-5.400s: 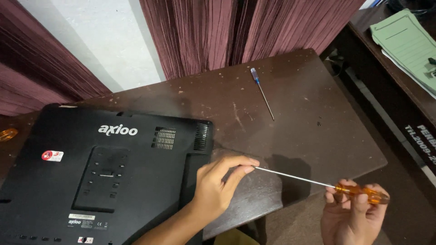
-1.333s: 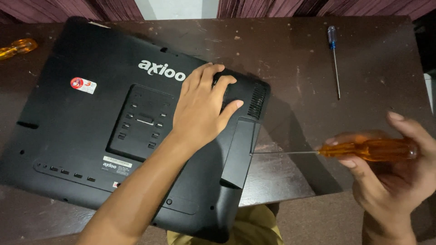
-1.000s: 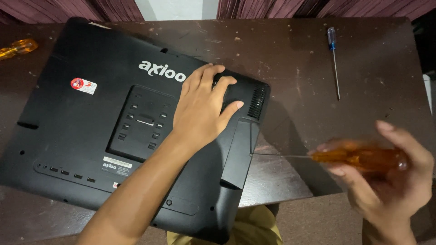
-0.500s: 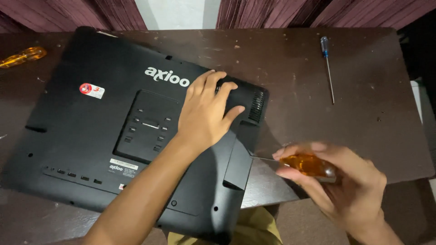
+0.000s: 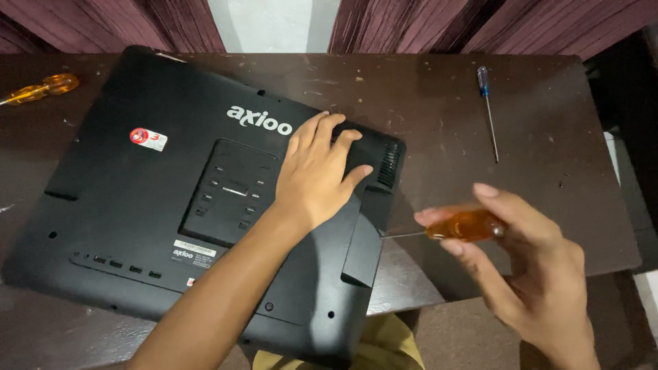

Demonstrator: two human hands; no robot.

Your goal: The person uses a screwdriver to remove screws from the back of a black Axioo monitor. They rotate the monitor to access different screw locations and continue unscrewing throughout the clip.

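A black all-in-one computer (image 5: 137,205) lies face down on a dark brown table (image 5: 439,103), its back panel up. My left hand (image 5: 319,175) rests flat on the back panel near its right edge, fingers spread. My right hand (image 5: 528,267) grips the orange handle of a screwdriver (image 5: 466,225). Its thin metal shaft points left and its tip touches the computer's right side edge, just below my left hand.
A blue-handled screwdriver (image 5: 488,109) lies on the table at the far right. Another orange-handled screwdriver (image 5: 41,88) lies at the far left. Dark red curtains (image 5: 480,24) hang behind the table. The computer's lower corner overhangs the table's front edge.
My right hand has moved left with the orange screwdriver, closer to the computer's right edge, where the tip stays. My left hand stays flat on the back panel.
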